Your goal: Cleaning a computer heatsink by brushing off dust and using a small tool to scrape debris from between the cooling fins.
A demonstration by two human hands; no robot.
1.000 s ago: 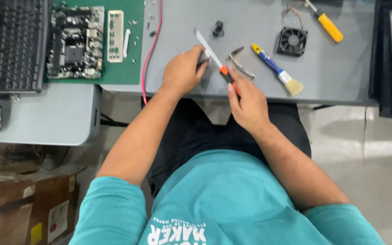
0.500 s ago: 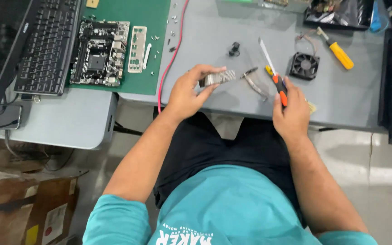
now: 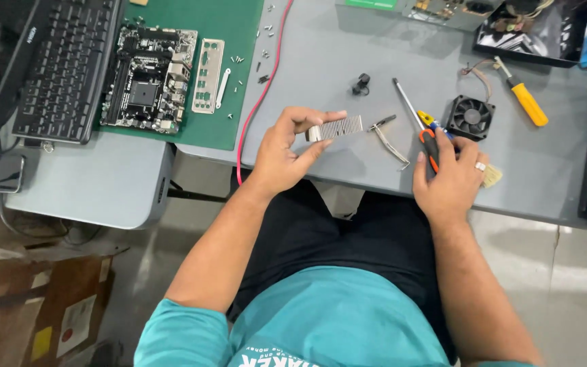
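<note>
Above the grey worktop (image 3: pixel 348 47), the left hand (image 3: pixel 287 153) pinches a ribbed metal heatsink (image 3: pixel 336 127) between its fingers. At its three o'clock, the right hand (image 3: pixel 451 180) grips an orange-handled screwdriver (image 3: pixel 421 126), just beside a small black fan (image 3: pixel 471 117).

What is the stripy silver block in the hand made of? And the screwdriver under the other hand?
The finned block in the left hand looks like bare metal, probably aluminium: pale grey, matt, with thin ribs. The screwdriver under the right hand has a shiny steel-looking shaft and an orange and black handle, likely plastic or rubber.
</note>
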